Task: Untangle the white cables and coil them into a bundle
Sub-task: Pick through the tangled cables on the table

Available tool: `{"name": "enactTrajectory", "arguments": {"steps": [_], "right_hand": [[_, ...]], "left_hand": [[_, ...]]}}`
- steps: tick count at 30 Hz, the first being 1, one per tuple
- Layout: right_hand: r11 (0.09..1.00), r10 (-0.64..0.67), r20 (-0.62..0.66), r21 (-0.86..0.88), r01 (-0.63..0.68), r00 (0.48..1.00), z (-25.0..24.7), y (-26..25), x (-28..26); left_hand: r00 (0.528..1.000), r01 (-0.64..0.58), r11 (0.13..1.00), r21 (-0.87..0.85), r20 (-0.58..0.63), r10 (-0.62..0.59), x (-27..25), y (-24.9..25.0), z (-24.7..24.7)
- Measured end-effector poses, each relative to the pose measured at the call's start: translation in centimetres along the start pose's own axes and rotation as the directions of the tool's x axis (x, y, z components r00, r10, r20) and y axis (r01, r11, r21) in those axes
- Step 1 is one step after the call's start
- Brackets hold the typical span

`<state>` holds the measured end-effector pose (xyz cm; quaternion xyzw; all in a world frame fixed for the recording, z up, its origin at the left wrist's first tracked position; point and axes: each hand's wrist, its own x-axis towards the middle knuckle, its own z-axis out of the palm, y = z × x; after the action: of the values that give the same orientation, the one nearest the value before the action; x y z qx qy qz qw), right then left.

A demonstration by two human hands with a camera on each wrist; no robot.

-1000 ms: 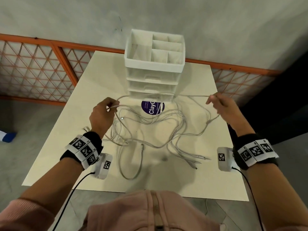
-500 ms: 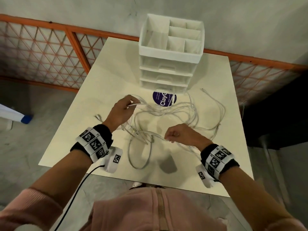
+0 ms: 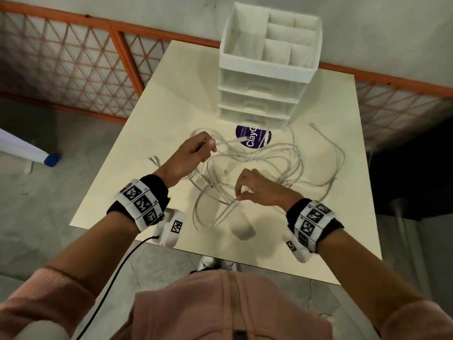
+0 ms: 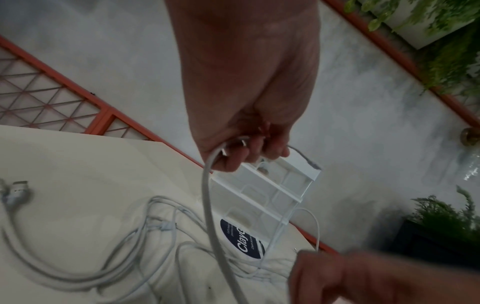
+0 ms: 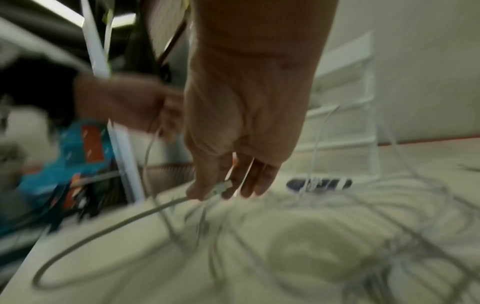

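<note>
Both hands pinch white cables (image 3: 269, 155) (organizer (image 3: 267, 67) compartments look bare).

Table (image 3: 152, 114): cream top | wall (image 3: 147, 11): pale grey, behind table | railing (image 3: 73, 60): orange lattice, along wall base | floor (image 3: 36, 192): grey concrete, left of table

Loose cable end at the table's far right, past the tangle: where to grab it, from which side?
Pinch the plug tip from above, coming in from the right edge. It lies flat and apart from the tangle, with bare table around it. The drawer unit crowds its left.
</note>
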<state>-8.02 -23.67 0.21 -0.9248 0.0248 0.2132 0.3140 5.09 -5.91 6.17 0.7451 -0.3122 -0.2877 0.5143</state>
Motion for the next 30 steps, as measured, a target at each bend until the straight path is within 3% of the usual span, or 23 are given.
{"name": "enactTrajectory", "arguments": {"steps": [3, 5, 7, 11, 16, 18, 19, 21, 23, 25, 30], "right_hand": [[0.898, 0.048, -0.179, 0.438, 0.036, 0.983, -4.5, -1.7, -2.6], [0.778, 0.124, -0.373, 0.612, 0.143, 0.920, -6.9, -2.7, -3.8], [0.704, 0.200, -0.506, 0.670, 0.236, 0.839, -8.7, -3.5, -4.7], [0.696, 0.255, -0.645, 0.639, 0.327, 0.720, -10.2, -4.0, -5.2], [0.663, 0.333, -0.663, 0.670, 0.333, 0.671, -10.2, -4.1, -5.4], [0.646, 0.343, -0.616, 0.703, 0.298, 0.709, -9.7, -4.4, -5.5], [0.633, 0.319, -0.559, 0.727, 0.267, 0.765, -9.3, -4.6, -5.5], [0.624, 0.162, -0.366, 0.757, 0.192, 0.916, -8.3, -5.4, -5.2], [0.732, -0.025, -0.127, 0.674, 0.104, 0.992, -7.1, -6.1, -4.5], [0.842, -0.062, -0.023, 0.536, 0.064, 0.998, -6.3, -5.8, -3.9], [0.945, 0.116, -0.127, 0.319, -0.070, 0.985, -8.0, -0.4, -6.0]], "left_hand": [[0.999, 0.002, 0.999, -0.047, 0.046, 0.000, 0.1, -0.1, 0.8], [0.997, -0.009, 0.997, -0.071, 0.080, 0.014, 0.1, 0.3, 1.7], [0.991, -0.043, 0.995, -0.093, 0.120, 0.054, 0.1, 1.1, 2.7], [0.977, -0.069, 0.987, -0.145, 0.189, 0.097, 0.3, 3.2, 4.6], [0.973, -0.044, 0.981, -0.188, 0.217, 0.085, 0.7, 3.8, 5.7], [0.969, -0.055, 0.973, -0.225, 0.222, 0.106, 0.6, 4.6, 5.8], [0.970, -0.072, 0.962, -0.262, 0.206, 0.129, 0.7, 5.2, 5.8], [0.977, -0.090, 0.932, -0.352, 0.152, 0.152, 0.8, 6.6, 5.4], [0.976, -0.111, 0.904, -0.413, 0.124, 0.177, 1.2, 8.0, 4.8], [0.974, -0.163, 0.911, -0.380, 0.084, 0.210, 1.4, 9.0, 3.9], [0.976, -0.213, 0.943, -0.256, -0.104, 0.192, 1.4, 8.3, -0.6]]}}
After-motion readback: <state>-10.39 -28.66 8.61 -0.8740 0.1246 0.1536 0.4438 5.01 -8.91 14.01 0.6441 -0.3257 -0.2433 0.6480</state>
